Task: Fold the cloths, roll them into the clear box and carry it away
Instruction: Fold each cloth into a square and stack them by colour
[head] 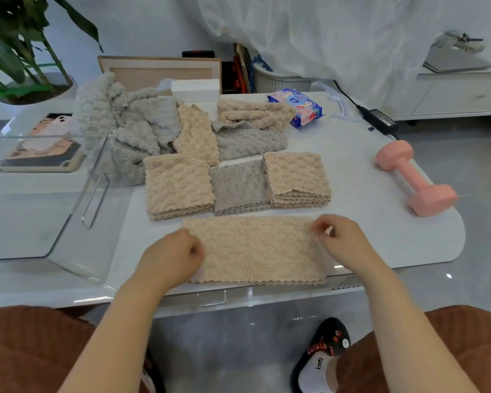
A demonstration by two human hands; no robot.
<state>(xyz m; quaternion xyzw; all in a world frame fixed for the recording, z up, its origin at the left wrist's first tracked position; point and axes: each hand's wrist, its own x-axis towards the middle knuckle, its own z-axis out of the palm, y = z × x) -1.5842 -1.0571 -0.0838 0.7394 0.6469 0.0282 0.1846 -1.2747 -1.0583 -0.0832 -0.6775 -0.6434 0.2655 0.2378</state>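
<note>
The beige cloth (255, 251) lay flat at the near edge of the surface (380, 236), the left hand (176, 252) pinching its left end and the right hand (339, 236) its far right corner. Uneven lifting could skew the fold. The clear box (95, 199) stood to the left.

The left hand (173, 251) and the right hand (338, 236) are left uncovered, as are both forearms down to the lower edge of the view. Both thighs are covered by a rust-brown garment (26, 350) of ribbed, plush-looking fabric. A black clog (328, 336) studded with red and white charms is worn on the right foot, and a white part with a dark mark is seen at its heel end.
</note>
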